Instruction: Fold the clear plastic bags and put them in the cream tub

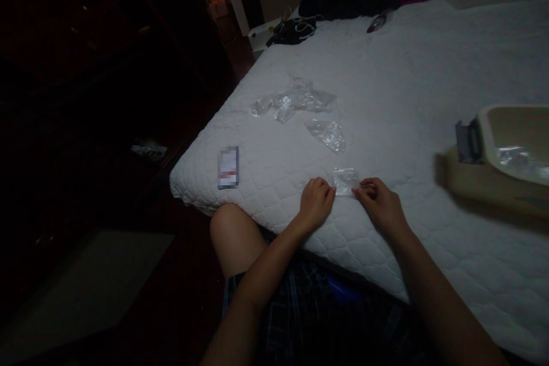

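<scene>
Between my two hands a small clear plastic bag point(345, 180), folded to a square, lies on the white quilted mattress point(274, 194). My left hand point(317, 201) has its fingers closed at the bag's left edge. At the lower right corner, my right hand point(381, 203) pinches the plastic between thumb and fingertips. Just beyond them rests another clear plastic bag point(329, 134), crumpled and flat. Farther off, a heap of crinkled clear plastic bags point(294, 100) is spread on the mattress.
A phone-like flat item point(229, 168), its face blurred, lies near the mattress's left corner. On the right stands a beige bin point(476, 183) with a grey latch and clear plastic inside. Dark cloth with cords point(294, 30) sits at the far edge. A plastic packet point(148, 150) is left of the bed.
</scene>
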`<state>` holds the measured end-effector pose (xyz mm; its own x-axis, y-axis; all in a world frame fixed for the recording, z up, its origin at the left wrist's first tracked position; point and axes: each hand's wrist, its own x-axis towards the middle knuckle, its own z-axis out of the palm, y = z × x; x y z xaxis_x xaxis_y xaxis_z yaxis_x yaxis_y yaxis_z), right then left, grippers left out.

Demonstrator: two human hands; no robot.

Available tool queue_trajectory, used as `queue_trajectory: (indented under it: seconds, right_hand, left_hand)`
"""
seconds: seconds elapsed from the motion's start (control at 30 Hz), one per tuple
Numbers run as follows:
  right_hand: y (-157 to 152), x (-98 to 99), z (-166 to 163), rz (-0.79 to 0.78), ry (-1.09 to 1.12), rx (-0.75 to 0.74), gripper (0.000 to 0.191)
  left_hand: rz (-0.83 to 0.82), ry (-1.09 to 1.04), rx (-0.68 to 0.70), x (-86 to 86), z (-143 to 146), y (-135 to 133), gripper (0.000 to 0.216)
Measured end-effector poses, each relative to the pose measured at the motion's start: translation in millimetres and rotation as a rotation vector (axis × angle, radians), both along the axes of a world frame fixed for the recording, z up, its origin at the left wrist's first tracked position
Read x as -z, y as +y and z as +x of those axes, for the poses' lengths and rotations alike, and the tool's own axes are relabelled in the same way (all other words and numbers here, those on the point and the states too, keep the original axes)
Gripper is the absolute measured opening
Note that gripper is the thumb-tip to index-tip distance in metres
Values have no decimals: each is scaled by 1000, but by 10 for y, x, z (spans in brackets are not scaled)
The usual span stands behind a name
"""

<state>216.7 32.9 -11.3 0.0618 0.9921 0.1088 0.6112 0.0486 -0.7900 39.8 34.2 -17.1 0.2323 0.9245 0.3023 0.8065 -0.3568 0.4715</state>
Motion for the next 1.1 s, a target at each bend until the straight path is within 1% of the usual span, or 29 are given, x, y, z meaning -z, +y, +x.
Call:
queue_trajectory:
  seconds: [0.1,0.23,0.4,0.5,0.7,0.73,0.8,0.87,0.93,1.0,1.03,1.1]
  right_hand:
    - [-24,-9,-6,4,-14,21,31]
    - [-53,-15,-9,22,-30,15,32]
    - [-61,2,-11,12,-50,22,30]
    - [-62,4,-21,32,-96,18,28]
    - [-73,25,-29,147,-165,-1,30]
    - [-84,34,-26,194,-179,12,29]
    - [-117,51,-20,344,-227,31,24]
    - [-157,57,-25,521,-302,-35,18]
    - [-185,49,-50,624,-385,-203,21]
    - [-187,36,-88,633,-460,-356,28]
    - [-179,31,-107,614,-491,-396,31]
    - [-153,32,-134,560,-530,-426,34]
  left_hand:
    - [0,54,-40,3,48,-10,31]
    - [33,91,-59,20,82,-23,32]
    - [59,117,-92,38,109,-40,27]
    - [66,126,-112,50,120,-49,23]
    - [91,104,-145,83,122,-54,20]
    - [90,103,-144,85,122,-54,20]
    - [88,102,-143,88,121,-54,19]
    - [94,100,-142,90,118,-54,18]
    - [107,94,-139,94,114,-54,18]
    - [117,83,-138,98,109,-56,17]
    - [119,77,-137,100,107,-57,17]
    - [122,64,-136,101,104,-63,17]
